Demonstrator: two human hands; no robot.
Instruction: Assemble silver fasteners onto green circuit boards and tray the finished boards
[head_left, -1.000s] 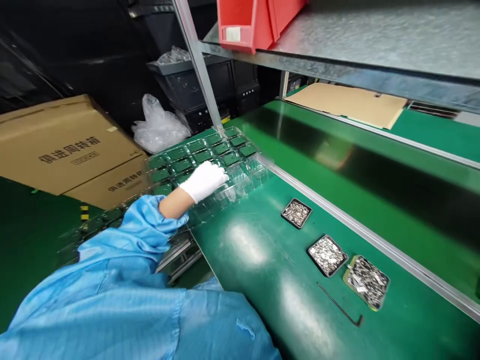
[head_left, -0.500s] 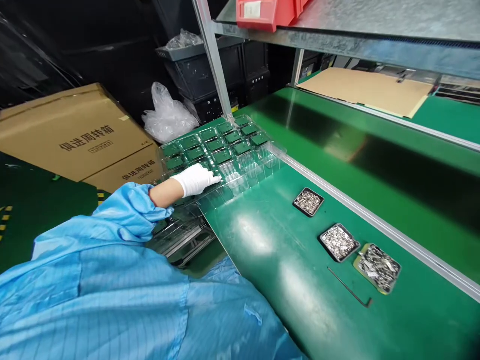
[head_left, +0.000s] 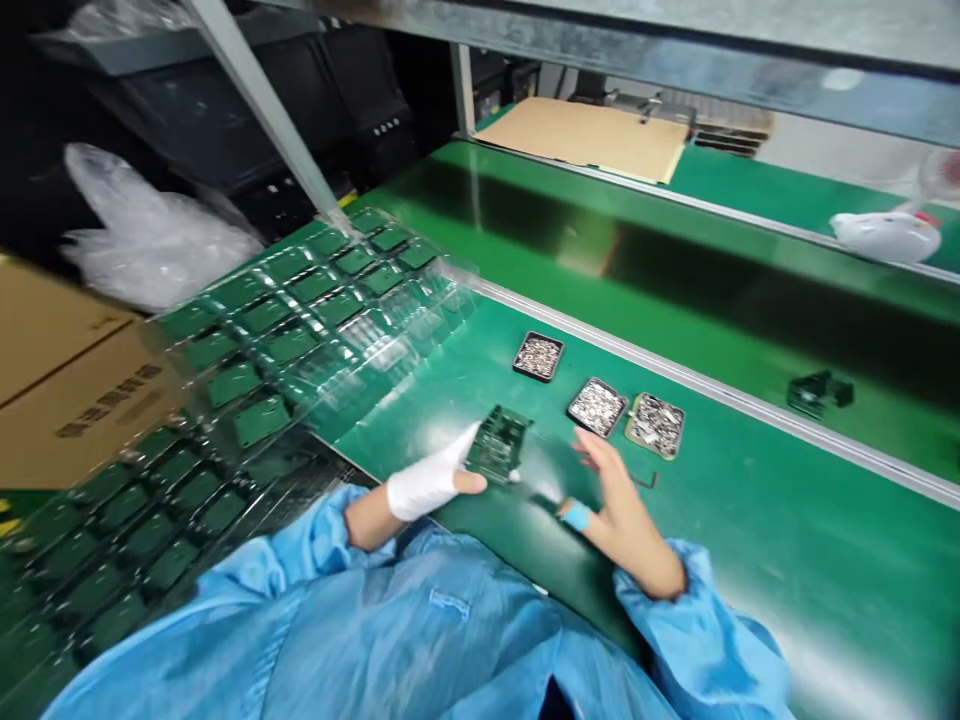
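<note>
above our green worktop (head_left: 750,540), our gloved left hand (head_left: 424,487) holds one circuit board (head_left: 499,443); our right hand (head_left: 624,515) spreads wide, loose metal parts (head_left: 538,355) nearby.

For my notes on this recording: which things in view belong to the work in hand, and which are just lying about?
Belongs, I judge:
- circuit board, in the left hand
- clear trays
- three dishes of metal parts
- hex key

Lying about, apparently:
- plastic bag
- cardboard box
- black bins
</note>
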